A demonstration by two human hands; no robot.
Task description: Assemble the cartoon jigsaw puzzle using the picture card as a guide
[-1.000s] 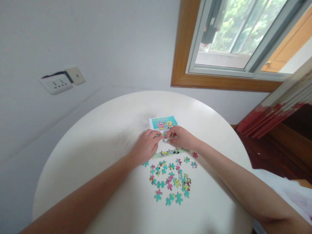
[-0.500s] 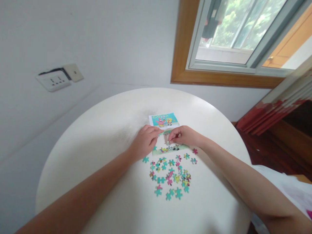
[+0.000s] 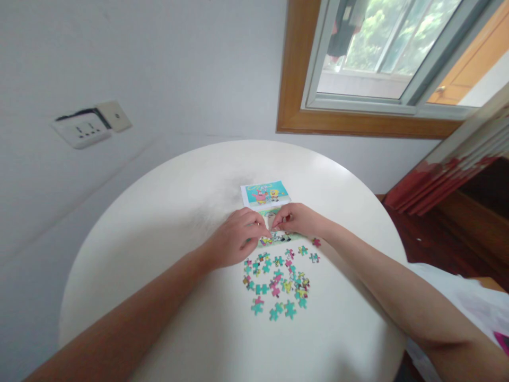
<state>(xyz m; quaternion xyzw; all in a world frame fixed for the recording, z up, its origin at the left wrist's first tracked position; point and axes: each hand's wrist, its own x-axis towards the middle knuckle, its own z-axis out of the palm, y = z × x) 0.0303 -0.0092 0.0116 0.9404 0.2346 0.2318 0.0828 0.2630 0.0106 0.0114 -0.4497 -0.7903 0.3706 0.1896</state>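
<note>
1. One part-built puzzle [image 3: 283,237] lies on the white table [image 3: 159,239].
2. Left hand [image 3: 242,236], nine o'clock: fingers loosely curved over it, thumb apart.
3. Right hand [image 3: 296,218], three o'clock: fingertips drawn in; pinching something, I can't tell.
4. One picture card [image 3: 266,194], twelve o'clock.
5. Loose pieces [image 3: 275,291], six o'clock, too jumbled to count.

Your white tabletop [image 3: 151,223] looks smooth and semi-glossy, catching a sheen at its two o'clock and dulled by a grey smudge, while the puzzle pieces [image 3: 290,310] at your six o'clock look like printed card and the picture sheet [image 3: 266,194] like smooth paper. At your two o'clock, varnished-looking wood trim [image 3: 358,125] borders a metal sash [image 3: 358,104] with clear glass [image 3: 403,58]; at three hangs a cloth curtain [image 3: 417,188], and at ten a smooth plastic socket [image 3: 85,132] sits on the matt wall [image 3: 199,69].
</note>
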